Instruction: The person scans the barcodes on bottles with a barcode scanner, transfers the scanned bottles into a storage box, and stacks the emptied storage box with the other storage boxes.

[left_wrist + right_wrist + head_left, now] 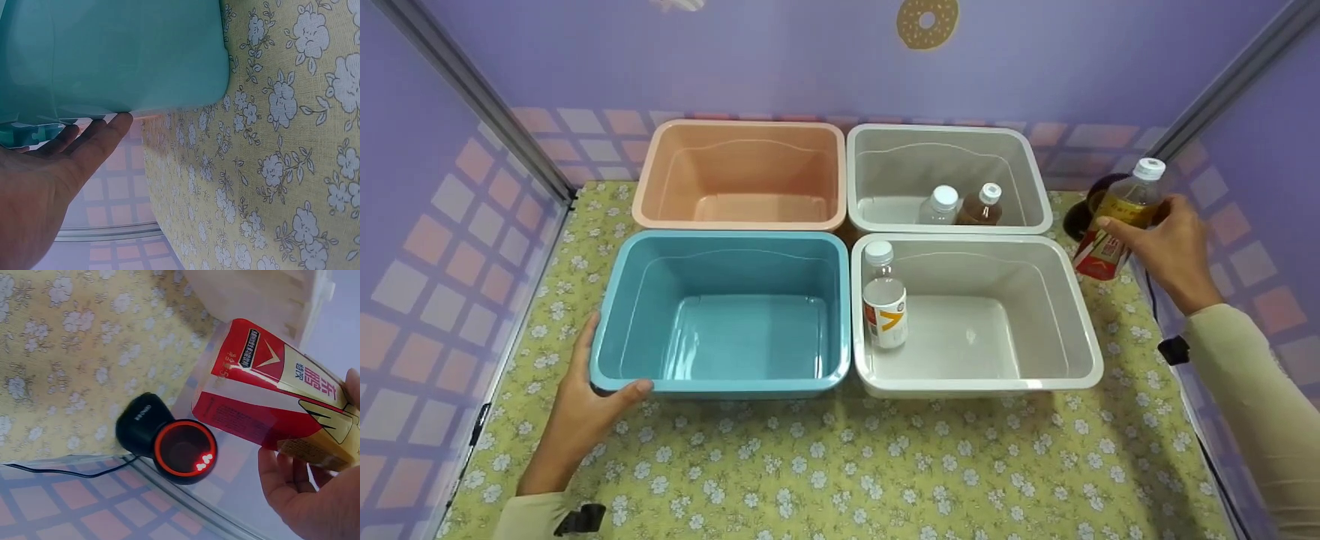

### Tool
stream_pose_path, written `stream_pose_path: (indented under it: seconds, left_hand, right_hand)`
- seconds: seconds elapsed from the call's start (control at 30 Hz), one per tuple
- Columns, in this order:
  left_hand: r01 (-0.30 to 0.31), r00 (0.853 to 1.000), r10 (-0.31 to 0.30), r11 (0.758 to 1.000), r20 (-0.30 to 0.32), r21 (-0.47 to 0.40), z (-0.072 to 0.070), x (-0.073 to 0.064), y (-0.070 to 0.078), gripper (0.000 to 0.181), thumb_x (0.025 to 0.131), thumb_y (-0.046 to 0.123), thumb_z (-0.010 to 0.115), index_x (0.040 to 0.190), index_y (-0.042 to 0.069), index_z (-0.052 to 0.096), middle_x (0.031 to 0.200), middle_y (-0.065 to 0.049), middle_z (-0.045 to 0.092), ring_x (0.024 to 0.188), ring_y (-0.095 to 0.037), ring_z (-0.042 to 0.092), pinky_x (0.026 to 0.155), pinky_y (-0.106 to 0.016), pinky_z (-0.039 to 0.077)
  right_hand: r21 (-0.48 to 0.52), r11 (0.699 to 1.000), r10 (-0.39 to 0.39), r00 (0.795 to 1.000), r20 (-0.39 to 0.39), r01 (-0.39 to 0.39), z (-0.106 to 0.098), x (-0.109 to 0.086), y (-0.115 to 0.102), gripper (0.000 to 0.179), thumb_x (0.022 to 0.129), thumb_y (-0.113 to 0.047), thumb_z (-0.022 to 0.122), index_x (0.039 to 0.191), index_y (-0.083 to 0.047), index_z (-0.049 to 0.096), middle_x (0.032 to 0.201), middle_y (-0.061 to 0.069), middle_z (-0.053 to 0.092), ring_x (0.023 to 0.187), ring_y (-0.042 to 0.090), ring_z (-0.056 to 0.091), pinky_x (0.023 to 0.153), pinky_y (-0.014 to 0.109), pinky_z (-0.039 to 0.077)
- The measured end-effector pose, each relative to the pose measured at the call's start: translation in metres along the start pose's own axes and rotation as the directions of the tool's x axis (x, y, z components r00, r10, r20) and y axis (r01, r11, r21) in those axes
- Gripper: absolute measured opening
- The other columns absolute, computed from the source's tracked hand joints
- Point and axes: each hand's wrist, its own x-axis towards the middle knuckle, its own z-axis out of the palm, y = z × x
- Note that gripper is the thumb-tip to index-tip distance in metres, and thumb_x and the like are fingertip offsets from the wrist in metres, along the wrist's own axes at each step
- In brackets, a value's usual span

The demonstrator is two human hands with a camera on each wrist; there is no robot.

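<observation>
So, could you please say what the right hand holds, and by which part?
The right hand holds a red and yellow bottle around the label's yellow upper part.

A brown donut decal marks the purple wall above a yellow-green floral tablecloth

Soft light fills the head view — glare streaks the blue bin centre-left, shadow dims the tablecloth lower right; the left-wrist view looks hazy.
</observation>
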Motion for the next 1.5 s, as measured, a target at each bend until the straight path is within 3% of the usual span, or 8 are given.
stream_pose_path:
  seconds: [0.27,0.5,0.73,1.03,1.27,1.5]
  left_hand:
    - [0.000,1.000,0.000,1.000,0.003,-0.031,0.001,0.000,-0.001,0.119,0.098,0.015,0.083,0.176,0.046,0.000,0.177,-0.032,0.016,0.145,-0.057,0.046,0.090,-0.015,0.056]
    - [0.004,1.000,-0.004,1.000,-0.001,-0.022,0.001,0.001,-0.002,0.119,0.098,0.016,0.084,0.177,0.044,-0.001,0.176,-0.033,0.018,0.144,-0.056,0.048,0.091,-0.015,0.055]
    - [0.022,1.000,-0.022,1.000,-0.005,-0.011,0.000,0.000,-0.003,0.120,0.097,0.018,0.084,0.177,0.043,-0.002,0.179,-0.031,0.012,0.146,-0.060,0.045,0.091,-0.015,0.054]
    - [0.010,1.000,-0.010,0.999,-0.004,-0.042,0.001,0.002,-0.002,0.119,0.098,0.016,0.084,0.177,0.044,-0.001,0.177,-0.033,0.015,0.145,-0.058,0.046,0.092,-0.016,0.056]
    - [-0.003,1.000,0.003,0.999,0.003,-0.049,0.002,0.000,-0.002,0.117,0.099,0.016,0.082,0.177,0.045,-0.001,0.177,-0.031,0.015,0.145,-0.055,0.046,0.092,-0.016,0.056]
    - [-0.007,1.000,0.007,0.999,0.005,-0.033,0.001,-0.001,-0.002,0.118,0.099,0.016,0.083,0.176,0.047,-0.001,0.178,-0.030,0.015,0.146,-0.056,0.045,0.091,-0.015,0.056]
  right_hand:
    - [0.034,0.999,0.024,0.999,-0.042,-0.022,0.005,0.001,0.012,0.084,0.095,-0.052,0.085,0.145,0.004,0.048,0.125,0.009,0.060,0.094,0.004,0.059,0.073,0.010,0.050]
    - [0.039,0.997,0.071,0.995,-0.070,-0.068,0.010,0.001,0.022,0.094,0.094,-0.055,0.085,0.152,0.001,0.038,0.129,0.002,0.053,0.102,0.004,0.054,0.084,0.015,0.048]
    - [0.051,0.995,0.093,0.994,-0.064,-0.090,0.015,0.001,0.030,0.092,0.095,-0.056,0.083,0.153,-0.002,0.037,0.132,0.006,0.055,0.101,0.003,0.057,0.079,0.009,0.050]
    - [0.058,0.989,0.138,0.985,-0.099,-0.133,0.014,0.004,0.043,0.089,0.095,-0.056,0.083,0.152,-0.002,0.041,0.125,0.003,0.058,0.092,-0.003,0.057,0.075,0.009,0.051]
    - [0.050,0.988,0.152,0.974,-0.168,-0.145,0.015,0.007,0.051,0.073,0.090,-0.062,0.085,0.131,-0.015,0.047,0.117,0.001,0.054,0.094,0.003,0.053,0.085,0.023,0.048]
    - [0.073,0.972,0.235,0.957,-0.171,-0.226,0.015,0.009,0.055,0.097,0.087,-0.068,0.084,0.145,-0.009,0.034,0.121,-0.003,0.043,0.112,0.016,0.047,0.107,0.043,0.044]
